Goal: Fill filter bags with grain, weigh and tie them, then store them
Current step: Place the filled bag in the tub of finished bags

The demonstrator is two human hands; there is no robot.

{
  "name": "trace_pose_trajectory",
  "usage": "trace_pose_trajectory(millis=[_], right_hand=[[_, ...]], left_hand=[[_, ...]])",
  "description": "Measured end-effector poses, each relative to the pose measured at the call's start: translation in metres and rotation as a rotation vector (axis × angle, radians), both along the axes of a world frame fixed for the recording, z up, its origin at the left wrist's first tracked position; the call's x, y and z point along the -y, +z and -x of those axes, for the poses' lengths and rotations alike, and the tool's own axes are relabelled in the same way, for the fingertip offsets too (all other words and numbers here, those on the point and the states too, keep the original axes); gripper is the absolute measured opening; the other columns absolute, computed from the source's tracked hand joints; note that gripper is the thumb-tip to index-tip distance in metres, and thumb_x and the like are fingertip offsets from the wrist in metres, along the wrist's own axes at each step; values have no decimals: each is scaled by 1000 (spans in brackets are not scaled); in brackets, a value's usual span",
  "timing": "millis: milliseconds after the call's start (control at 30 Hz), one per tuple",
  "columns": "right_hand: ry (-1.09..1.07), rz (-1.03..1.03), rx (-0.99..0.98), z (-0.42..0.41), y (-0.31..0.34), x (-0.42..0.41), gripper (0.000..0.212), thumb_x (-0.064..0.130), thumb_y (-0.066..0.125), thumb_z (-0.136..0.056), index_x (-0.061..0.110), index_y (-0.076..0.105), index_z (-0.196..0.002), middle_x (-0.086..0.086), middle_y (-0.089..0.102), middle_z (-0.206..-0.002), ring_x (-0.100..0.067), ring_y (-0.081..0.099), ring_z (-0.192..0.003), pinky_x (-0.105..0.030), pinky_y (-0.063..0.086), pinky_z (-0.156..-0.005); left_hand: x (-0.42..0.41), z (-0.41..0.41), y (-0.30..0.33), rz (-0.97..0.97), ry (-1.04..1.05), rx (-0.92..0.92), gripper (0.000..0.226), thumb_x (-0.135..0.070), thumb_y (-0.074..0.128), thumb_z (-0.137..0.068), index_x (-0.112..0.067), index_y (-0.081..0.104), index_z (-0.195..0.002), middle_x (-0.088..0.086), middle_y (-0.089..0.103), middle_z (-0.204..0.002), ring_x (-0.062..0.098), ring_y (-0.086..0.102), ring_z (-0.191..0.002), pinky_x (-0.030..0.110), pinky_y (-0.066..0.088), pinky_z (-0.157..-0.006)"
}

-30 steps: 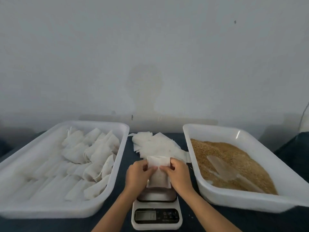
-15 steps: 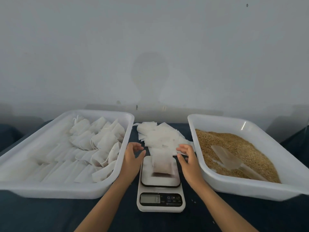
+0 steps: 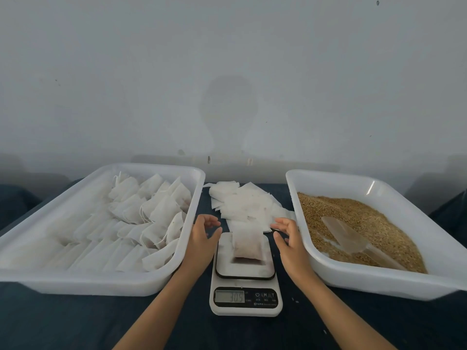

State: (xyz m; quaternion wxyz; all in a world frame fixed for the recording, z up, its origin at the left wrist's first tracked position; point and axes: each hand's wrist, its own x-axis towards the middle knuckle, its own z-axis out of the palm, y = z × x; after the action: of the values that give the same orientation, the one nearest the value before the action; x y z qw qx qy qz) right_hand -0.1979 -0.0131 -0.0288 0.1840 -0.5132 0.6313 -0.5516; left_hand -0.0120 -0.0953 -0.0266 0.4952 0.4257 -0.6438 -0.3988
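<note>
Both hands have let go: the left hand (image 3: 202,238) and the right hand (image 3: 288,238) now hover on either side of the scale's platform with fingers loosely spread and holding nothing, whereas a second ago they were together pinching the top of the filled filter bag (image 3: 249,245) over the scale (image 3: 245,281). That bag now lies free on the platform, towards its far edge, with brownish grain showing faintly through the fabric and its mouth not yet drawn shut as far as can be seen. The display (image 3: 229,296) at the scale's near edge shows digits that look like 305, though they are faint. This reads as the weighing step: with the hands clear, the number is the bag's own, and the next call is probably whether to add or remove grain before tying. Beyond the scale, a loose heap of empty bags (image 3: 246,203) lies on the dark table (image 3: 75,324) between the two tubs. The left tub (image 3: 83,285) holds rows of finished bags with strings, and the right tub (image 3: 379,286) holds the grain (image 3: 353,213) with a clear scoop (image 3: 351,238) lying in it near the right hand.
</note>
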Motion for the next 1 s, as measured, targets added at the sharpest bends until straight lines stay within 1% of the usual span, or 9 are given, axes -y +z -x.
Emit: trace_pose_trajectory(millis=[167,333,500,633,700,767,867,933,1000], right_hand=[[9,-33,-16,-3,0,1,25,5,51,-94,18,48,-115,4,61,-108,-4,55,-104,-22,39,-93],[-8,-111,-19,-10,-1,10,28,10,56,-93,16,45,-118,5,60,-102,2,54,-93,-6,39,-74],[-53,-128,-25,-17,-1,16,31,11,61,-89,22,46,-115,9,59,-95,2,55,-88,-9,38,-72],[-48,-122,6,-22,0,17,31,10,61,-89,24,47,-113,5,62,-94,-5,59,-89,-15,43,-74],[-34,-106,18,-23,1,15,31,10,61,-89,26,46,-112,3,62,-93,-9,60,-91,-16,45,-75],[-10,-89,43,-26,5,11,32,14,61,-90,27,44,-113,4,62,-95,-10,59,-94,-13,43,-73],[49,-59,133,-32,17,2,43,31,63,-88,30,37,-122,7,60,-109,-2,56,-102,-10,41,-76],[114,0,226,-36,30,-6,58,42,61,-81,31,32,-129,4,58,-116,-1,57,-105,-14,43,-84],[154,69,356,-37,45,-14,67,40,64,-75,30,31,-131,-3,60,-116,-8,62,-103,-22,49,-85]], left_hand=[[-1,0,-5,34,-18,83,21,-4,64,-85,-12,53,-101,-3,63,-98,9,57,-95,13,42,-81],[4,10,-4,85,-84,266,22,-10,64,-87,-11,60,-109,-2,64,-107,5,58,-99,3,40,-77],[13,31,16,147,-168,528,26,-19,52,-95,-21,58,-121,-7,61,-120,16,53,-109,31,41,-98],[16,47,32,187,-208,672,15,-31,54,-93,-25,64,-103,-11,68,-105,9,57,-104,32,30,-104],[13,50,36,189,-191,672,14,-34,59,-89,-25,61,-99,-10,68,-97,9,57,-98,28,24,-102],[9,50,42,209,-206,623,14,-31,64,-86,-22,62,-97,-9,66,-90,10,56,-94,25,29,-97],[1,44,61,334,-309,492,5,-19,66,-85,-18,67,-89,-13,61,-79,1,55,-83,6,36,-74],[-5,44,81,408,-380,439,4,-14,68,-84,-17,68,-86,-17,62,-77,-6,56,-80,2,36,-69],[-11,49,101,440,-415,376,6,-14,68,-83,-20,68,-83,-21,62,-76,-8,56,-83,2,36,-70]])
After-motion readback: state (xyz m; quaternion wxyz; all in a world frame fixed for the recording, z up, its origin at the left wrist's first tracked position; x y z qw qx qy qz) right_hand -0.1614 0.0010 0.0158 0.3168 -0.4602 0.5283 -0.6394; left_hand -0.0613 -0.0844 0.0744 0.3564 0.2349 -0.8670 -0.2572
